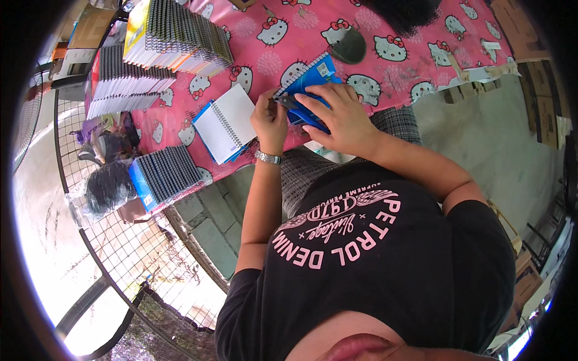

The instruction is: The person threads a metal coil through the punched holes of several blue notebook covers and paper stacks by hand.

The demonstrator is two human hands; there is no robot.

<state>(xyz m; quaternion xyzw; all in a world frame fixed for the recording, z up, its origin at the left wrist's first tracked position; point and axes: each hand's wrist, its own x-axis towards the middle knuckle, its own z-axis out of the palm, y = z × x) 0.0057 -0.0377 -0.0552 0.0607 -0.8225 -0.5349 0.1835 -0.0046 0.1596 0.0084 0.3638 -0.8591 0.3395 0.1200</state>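
A blue spiral notebook [323, 68] lies at the table's near edge with its white-looking coil along the far left side. My right hand [344, 118] is closed around pliers [293, 103] with dark jaws and blue handles, over the notebook. The jaws point left, at the near end of the coil. Right beside them, my left hand [269, 120] pinches at that corner of the notebook; its fingertips partly hide the spot. Left of my left hand, an open spiral notebook [225, 124] shows a white lined page and blue cover edges.
A pink cartoon-print cloth covers the table [256, 60]. Tall notebook stacks [180, 36] stand at the far left, with a blue-covered stack [165, 174] nearer. A dark round object [349, 47] and a black bristly pile [404, 13] sit farther back. Left is a wire mesh [138, 253].
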